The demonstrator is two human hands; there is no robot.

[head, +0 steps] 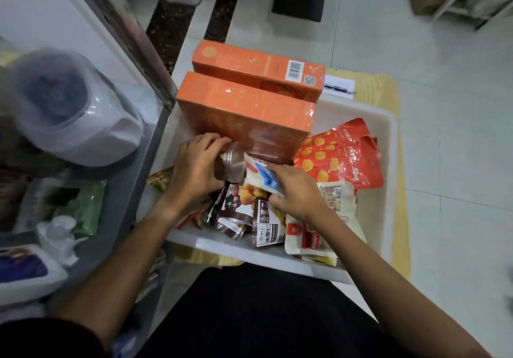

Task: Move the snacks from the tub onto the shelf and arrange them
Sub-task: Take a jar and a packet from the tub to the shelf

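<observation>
A white tub (385, 163) on the floor holds several snack packets and two upright orange boxes (244, 108). My left hand (194, 169) is closed around a small jar with a silver lid (234, 162), lying on its side by the nearer orange box. My right hand (294, 191) grips a white packet with a blue and red patch (262, 176) just right of the jar. A red bag with orange dots (338, 152) lies at the tub's right. Brown and white packets (266, 224) lie under my hands.
A grey metal shelf (133, 180) stands at the left, carrying a large clear lidded jar (69, 108), a green packet (86, 208) and a white-and-blue pack (25, 269). The tub rests on a yellow mat (388, 91). White tiled floor (449, 141) extends to the right.
</observation>
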